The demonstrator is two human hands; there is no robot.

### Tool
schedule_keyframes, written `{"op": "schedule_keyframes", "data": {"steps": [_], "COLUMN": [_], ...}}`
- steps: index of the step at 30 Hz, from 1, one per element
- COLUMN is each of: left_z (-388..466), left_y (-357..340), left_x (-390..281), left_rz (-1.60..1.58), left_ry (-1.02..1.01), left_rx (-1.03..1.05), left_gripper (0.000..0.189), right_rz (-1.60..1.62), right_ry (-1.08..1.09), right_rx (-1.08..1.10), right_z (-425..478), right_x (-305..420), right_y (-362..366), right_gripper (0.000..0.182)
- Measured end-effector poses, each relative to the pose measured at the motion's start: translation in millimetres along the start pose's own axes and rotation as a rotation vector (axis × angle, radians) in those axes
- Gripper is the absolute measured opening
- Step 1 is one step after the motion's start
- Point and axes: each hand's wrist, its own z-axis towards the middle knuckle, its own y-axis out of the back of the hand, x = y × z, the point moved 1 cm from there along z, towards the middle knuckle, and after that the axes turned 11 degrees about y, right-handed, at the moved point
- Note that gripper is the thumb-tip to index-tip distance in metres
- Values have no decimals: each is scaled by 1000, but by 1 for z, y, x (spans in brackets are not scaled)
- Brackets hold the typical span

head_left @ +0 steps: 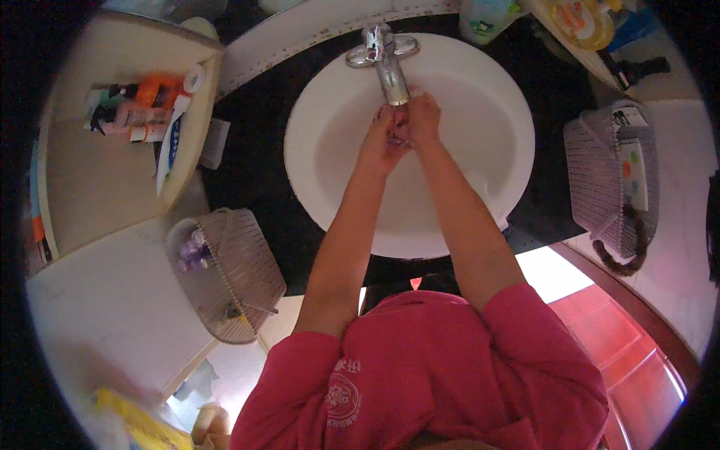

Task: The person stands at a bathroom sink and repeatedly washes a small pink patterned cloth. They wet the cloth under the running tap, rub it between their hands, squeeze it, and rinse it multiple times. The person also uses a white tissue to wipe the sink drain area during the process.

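Note:
My left hand [378, 143] and my right hand [424, 119] are close together over the white oval washbasin [461, 225], just below the spout of a chrome tap [391, 73]. Between them shows a small pinkish thing with dark marks [399, 130], which looks like wet cloth. The fingers of both hands curl around it and hide most of it. Whether water runs from the spout is hard to tell. A pale, thin thing [495, 205] lies over the basin's right front rim.
Black countertop [247, 163] surrounds the basin. Woven plastic baskets hang at the left [242, 275] and right [596, 169]; a dark brown ring [627, 264] hangs at the right one. Tubes and pump bottles [140, 109] fill a left shelf. A translucent bottle [486, 19] stands behind the basin.

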Motion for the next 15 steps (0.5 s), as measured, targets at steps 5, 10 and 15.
{"op": "schedule_keyframes", "data": {"steps": [5, 10, 15], "left_z": [2, -9, 18], "left_y": [11, -23, 14], "left_x": [-14, 8, -17], "left_rz": [-154, -121, 59], "left_ry": [22, -45, -66], "left_rx": [307, 94, 163], "left_gripper": [23, 18, 18], "right_rz": [-416, -569, -210], "right_ry": [437, 346, 52], "right_rx": [104, -53, -84], "right_z": [-89, -20, -58], "right_x": [-3, -13, -22], "right_y": [-42, -4, -18], "right_gripper": [10, 18, 20]}}
